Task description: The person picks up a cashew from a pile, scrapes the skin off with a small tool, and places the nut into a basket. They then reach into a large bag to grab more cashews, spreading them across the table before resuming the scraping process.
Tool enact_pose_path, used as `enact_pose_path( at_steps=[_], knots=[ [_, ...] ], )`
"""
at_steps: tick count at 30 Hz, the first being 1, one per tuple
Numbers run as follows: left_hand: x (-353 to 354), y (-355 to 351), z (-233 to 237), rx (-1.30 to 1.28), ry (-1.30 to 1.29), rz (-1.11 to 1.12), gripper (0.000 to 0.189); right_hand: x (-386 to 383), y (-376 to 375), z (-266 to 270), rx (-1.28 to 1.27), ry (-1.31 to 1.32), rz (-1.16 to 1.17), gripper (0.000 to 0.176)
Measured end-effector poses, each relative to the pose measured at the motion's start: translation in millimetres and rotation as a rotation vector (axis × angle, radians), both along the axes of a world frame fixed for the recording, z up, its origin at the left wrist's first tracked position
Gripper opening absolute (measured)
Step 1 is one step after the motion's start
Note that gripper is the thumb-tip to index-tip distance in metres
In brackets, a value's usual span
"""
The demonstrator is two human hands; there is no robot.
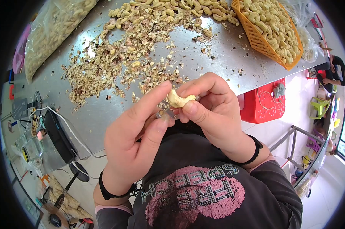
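A pale, curved cashew nut (177,100) is held up between my two hands, near the front edge of the metal table. My right hand (214,105) pinches its right end between thumb and fingers. On the other side, my left hand (138,128) has its index fingertip close to the nut's left end; a small shiny piece, perhaps a blade, shows between its thumb and fingers. Beyond the hands, broken shell and skin bits (100,72) are spread over the table (226,49), and whole cashews (168,11) are heaped at the far edge.
An orange basket (252,34) full of cashews stands at the back right. A clear bag of nuts (58,34) lies at the back left. Below the table's right edge is a red stool (262,107). A white cable (71,128) and a black device (59,135) are at left; another person (336,70) is far right.
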State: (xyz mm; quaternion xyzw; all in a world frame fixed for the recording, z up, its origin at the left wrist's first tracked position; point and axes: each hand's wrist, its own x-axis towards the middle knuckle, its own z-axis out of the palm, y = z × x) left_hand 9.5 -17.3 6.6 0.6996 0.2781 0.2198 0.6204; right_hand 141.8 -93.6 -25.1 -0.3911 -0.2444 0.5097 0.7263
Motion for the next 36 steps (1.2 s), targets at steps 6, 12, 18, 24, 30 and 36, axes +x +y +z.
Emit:
enact_pose_path(
  at_steps=[6, 12, 18, 24, 30, 36],
  knots=[
    [-0.6, 2.8, -10.9, 0.324, 0.012, -0.024, 0.041, -0.2, -0.2, 2.2, 0.035, -0.077, -0.02, 0.013],
    [3.1, 4.5, -9.0, 0.594, 0.032, -0.007, 0.038, -3.4, -1.4, 0.9, 0.043, -0.082, -0.068, 0.013],
    [2.2, 0.5, -4.3, 0.538, 0.08, 0.025, 0.032, -3.6, -1.4, 5.2, 0.043, -0.102, -0.07, 0.011],
    [-2.2, 1.9, -0.6, 0.003, 0.022, 0.099, 0.025, -3.5, -0.3, 2.2, 0.073, -0.18, -0.073, 0.01],
    [-3.3, 4.9, -0.3, -0.064, 0.023, 0.08, 0.026, -0.2, -3.6, 2.0, -0.004, -0.484, -0.078, 0.017],
    [-4.5, 7.6, 3.9, -0.029, -0.036, -0.06, 0.028, 5.9, 1.2, 3.6, -0.049, -0.049, 0.042, 0.02]
  ],
)
